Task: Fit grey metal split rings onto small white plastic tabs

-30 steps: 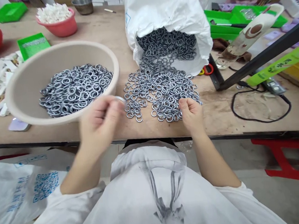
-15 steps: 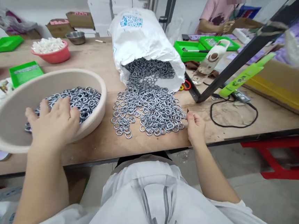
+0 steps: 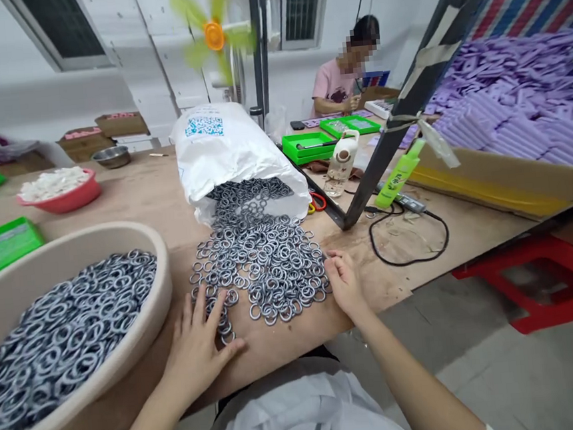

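A brown, smooth-topped desk (image 3: pixel 139 201) carries a spread of loose grey rings (image 3: pixel 283 262), heaped thickest toward the middle and thinning at the sides. They run back into the mouth of a white bag (image 3: pixel 240 149) lying on its side. At the left stands a wide beige basin (image 3: pixel 162 266); behind it sit a green tray (image 3: pixel 26 251), a red bowl (image 3: pixel 72 202) and a metal bowl (image 3: pixel 115 163). To the right of the bag lie red-handled scissors (image 3: pixel 319 202), beside the foot of a dark metal frame (image 3: pixel 346 220), with a looped black cord (image 3: pixel 405 264) farther right.

Blue code-like print (image 3: pixel 204 126) on white sack (image 3: pixel 234 154); lettering (image 3: pixel 396 180) on lime-green strip (image 3: pixel 403 166), pink shirt (image 3: pixel 326 83) (none readable).
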Motion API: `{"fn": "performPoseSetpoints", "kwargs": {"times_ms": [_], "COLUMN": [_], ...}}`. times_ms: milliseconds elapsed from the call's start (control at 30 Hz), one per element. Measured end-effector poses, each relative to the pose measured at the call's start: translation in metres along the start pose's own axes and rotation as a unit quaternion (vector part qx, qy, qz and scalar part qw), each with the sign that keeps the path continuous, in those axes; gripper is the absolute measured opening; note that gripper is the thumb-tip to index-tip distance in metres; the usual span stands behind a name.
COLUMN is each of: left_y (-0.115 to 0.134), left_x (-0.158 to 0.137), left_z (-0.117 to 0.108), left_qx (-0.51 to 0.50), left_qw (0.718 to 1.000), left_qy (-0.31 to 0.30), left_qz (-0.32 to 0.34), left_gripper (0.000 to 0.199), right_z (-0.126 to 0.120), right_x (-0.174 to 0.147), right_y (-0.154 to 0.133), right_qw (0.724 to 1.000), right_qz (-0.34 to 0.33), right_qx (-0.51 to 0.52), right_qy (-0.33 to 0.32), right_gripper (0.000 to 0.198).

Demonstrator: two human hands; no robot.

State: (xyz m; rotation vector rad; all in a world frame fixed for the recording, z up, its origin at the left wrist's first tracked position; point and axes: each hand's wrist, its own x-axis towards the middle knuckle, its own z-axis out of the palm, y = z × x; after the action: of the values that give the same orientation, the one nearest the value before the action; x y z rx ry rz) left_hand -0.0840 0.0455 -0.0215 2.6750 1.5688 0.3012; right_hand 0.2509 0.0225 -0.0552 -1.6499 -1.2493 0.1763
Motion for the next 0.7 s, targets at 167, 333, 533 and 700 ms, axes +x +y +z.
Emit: {"fn": "performPoseSetpoints", "kwargs": {"times_ms": [167, 333, 533, 700], "left_y": [-0.007, 0.022, 0.046, 0.048], "left_x": [0.011, 0.035, 0.060, 0.066], "left_z": [0.032, 0.039, 0.043, 0.045], "left_qx": [0.002, -0.009, 0.001, -0.003], "left_qw": [1.000, 0.996, 0.993, 0.994], "left_qy": [-0.012, -0.007, -0.001, -0.008], "left_qz": [0.004, 0.089, 0.116, 0.109], "left_gripper": [0.099, 0.105, 0.097, 0.098], "right_z": [0.008, 0.012, 0.012, 0.021], "right_x": [-0.008, -0.012, -0.010, -0.005], "right_y": [-0.008, -0.015, -0.017, -0.017], "right_qw": [0.989, 0.965, 0.957, 0.963], "right_qz": [-0.045, -0.048, -0.038, -0.044], "right_qx": [-0.106, -0.184, -0.203, -0.172], "right_qy": [-0.097, -0.178, -0.203, -0.204], "right_gripper": [0.035, 0.036, 0.034, 0.033]}}
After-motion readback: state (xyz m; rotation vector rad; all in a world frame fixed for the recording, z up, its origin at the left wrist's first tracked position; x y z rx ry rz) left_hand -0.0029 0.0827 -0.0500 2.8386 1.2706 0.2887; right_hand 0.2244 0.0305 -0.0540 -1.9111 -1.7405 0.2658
